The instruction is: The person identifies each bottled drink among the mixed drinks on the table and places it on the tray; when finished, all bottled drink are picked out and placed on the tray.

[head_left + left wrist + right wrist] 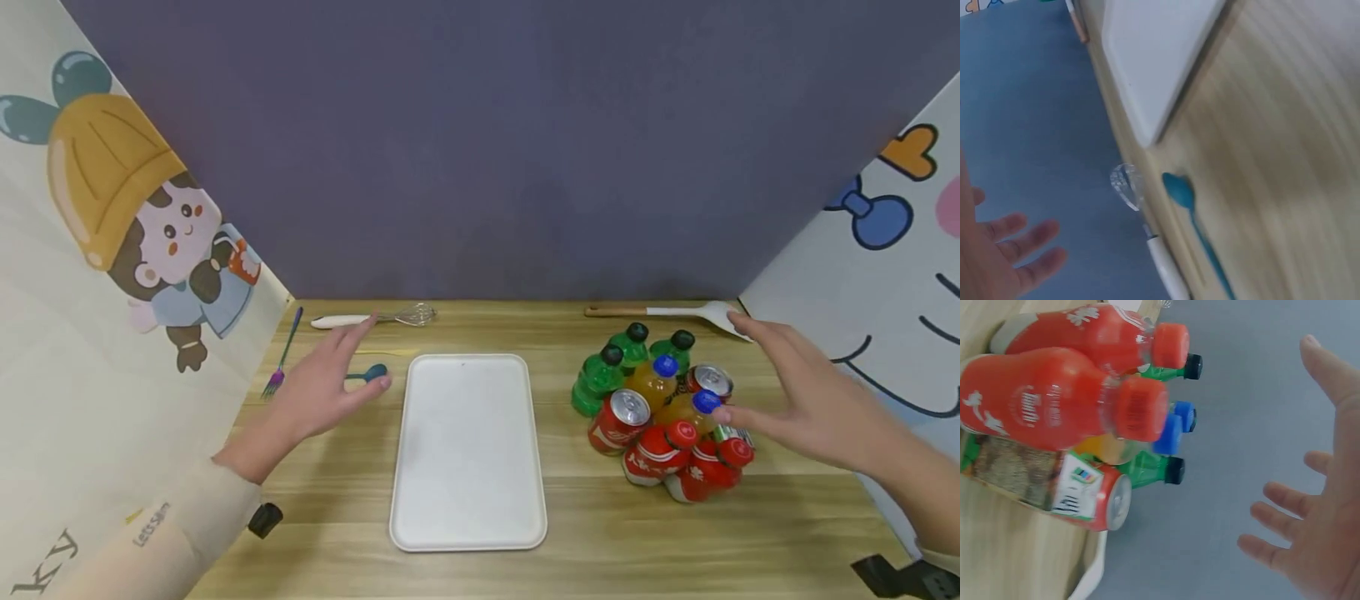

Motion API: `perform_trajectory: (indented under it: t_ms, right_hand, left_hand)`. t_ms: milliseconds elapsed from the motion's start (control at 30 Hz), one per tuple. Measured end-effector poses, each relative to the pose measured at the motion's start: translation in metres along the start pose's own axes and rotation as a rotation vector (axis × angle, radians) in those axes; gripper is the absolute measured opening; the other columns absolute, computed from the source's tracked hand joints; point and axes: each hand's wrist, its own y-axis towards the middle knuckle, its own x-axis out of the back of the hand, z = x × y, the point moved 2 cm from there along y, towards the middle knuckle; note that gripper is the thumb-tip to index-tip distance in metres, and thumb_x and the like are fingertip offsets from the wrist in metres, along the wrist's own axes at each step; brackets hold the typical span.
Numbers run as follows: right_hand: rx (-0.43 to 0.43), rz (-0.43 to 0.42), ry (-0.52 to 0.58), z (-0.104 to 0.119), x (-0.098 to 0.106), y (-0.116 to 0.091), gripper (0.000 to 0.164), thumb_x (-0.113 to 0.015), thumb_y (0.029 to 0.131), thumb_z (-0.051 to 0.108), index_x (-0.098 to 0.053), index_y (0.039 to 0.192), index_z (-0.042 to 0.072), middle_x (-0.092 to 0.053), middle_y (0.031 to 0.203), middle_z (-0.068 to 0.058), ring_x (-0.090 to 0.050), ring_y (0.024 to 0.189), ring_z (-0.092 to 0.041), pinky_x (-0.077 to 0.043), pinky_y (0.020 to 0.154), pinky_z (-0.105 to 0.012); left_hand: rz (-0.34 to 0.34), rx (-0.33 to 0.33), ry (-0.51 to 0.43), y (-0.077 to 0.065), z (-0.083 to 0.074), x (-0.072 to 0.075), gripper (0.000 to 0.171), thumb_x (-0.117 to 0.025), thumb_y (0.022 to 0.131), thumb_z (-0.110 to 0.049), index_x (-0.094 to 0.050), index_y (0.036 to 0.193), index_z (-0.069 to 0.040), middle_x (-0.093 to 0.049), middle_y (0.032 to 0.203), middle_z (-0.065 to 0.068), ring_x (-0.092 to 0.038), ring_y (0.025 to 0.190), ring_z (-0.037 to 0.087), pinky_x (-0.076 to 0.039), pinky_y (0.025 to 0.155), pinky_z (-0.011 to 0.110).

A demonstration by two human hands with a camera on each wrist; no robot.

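Observation:
My left hand (318,387) hovers with fingers spread over the left of the table, holding nothing. Near its fingertips lie a teal spoon (375,372) and a whisk (415,314) with a white handle. On the other side, my right hand (825,408) is spread beside a cluster of drinks, also holding nothing. The cluster has green bottles (597,382) with black caps, orange drinks with blue caps (665,366), red cans (619,422) and red bottles (660,452). A small printed carton (1016,469) shows among them in the right wrist view.
A white rectangular tray (468,458) lies mid-table. At the far left is a fork (276,382) with a purple head; a thin yellow utensil (390,352) lies behind the spoon. A white-headed utensil (675,312) with a wooden handle lies along the back wall (510,167).

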Motion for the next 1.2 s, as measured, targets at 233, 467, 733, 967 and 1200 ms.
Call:
perform_trajectory:
  t_ms: [233, 467, 733, 967, 1200]
  right_hand:
    - [-0.022, 0.019, 0.054, -0.020, -0.016, -0.026, 0.102, -0.089, 0.077, 0.042, -0.037, 0.156, 0.005, -0.047, 0.147, -0.028, -0.049, 0.122, -0.051, -0.047, 0.081, -0.078]
    - [-0.082, 0.035, 0.118, -0.035, -0.036, -0.049, 0.092, -0.089, 0.079, 0.041, -0.044, 0.150, 0.005, -0.056, 0.139, -0.025, -0.053, 0.117, -0.035, -0.054, 0.075, -0.029]
    - [-0.078, -0.001, 0.219, -0.041, -0.055, -0.066, 0.086, -0.092, 0.076, 0.033, -0.049, 0.146, 0.008, -0.059, 0.137, -0.020, -0.036, 0.112, 0.020, -0.053, 0.068, -0.020]
    - [-0.076, -0.025, 0.273, -0.041, -0.068, -0.080, 0.074, -0.091, 0.078, 0.023, -0.055, 0.140, 0.007, -0.061, 0.131, -0.016, -0.043, 0.108, 0.019, -0.056, 0.066, -0.021]
    - [-0.155, 0.011, 0.299, -0.041, -0.077, -0.085, 0.067, -0.087, 0.083, 0.028, -0.056, 0.139, 0.008, -0.062, 0.132, -0.019, -0.045, 0.105, 0.020, -0.058, 0.064, -0.022]
  left_hand:
    - [0.031, 0.085, -0.086, -0.013, 0.017, -0.028, 0.090, -0.052, 0.096, -0.070, -0.023, 0.164, -0.019, -0.038, 0.159, 0.022, -0.053, 0.130, 0.050, -0.052, 0.097, 0.070]
    - [0.057, 0.146, -0.159, -0.021, 0.029, -0.048, 0.081, -0.055, 0.097, -0.063, -0.036, 0.158, -0.013, -0.056, 0.144, 0.018, -0.066, 0.110, 0.035, -0.061, 0.082, 0.052]
    - [0.122, 0.211, -0.284, -0.026, 0.039, -0.071, 0.075, -0.062, 0.099, -0.051, -0.037, 0.157, -0.011, -0.060, 0.138, 0.021, -0.069, 0.096, 0.024, -0.060, 0.077, 0.041]
    - [0.160, 0.283, -0.377, -0.029, 0.044, -0.086, 0.076, -0.062, 0.100, -0.048, -0.033, 0.158, -0.008, -0.060, 0.138, 0.023, -0.066, 0.117, 0.042, -0.057, 0.099, 0.058]
    - [0.182, 0.325, -0.602, -0.027, 0.038, -0.092, 0.071, -0.066, 0.100, -0.034, -0.035, 0.156, -0.005, -0.064, 0.129, 0.021, -0.072, 0.103, 0.033, -0.063, 0.088, 0.045]
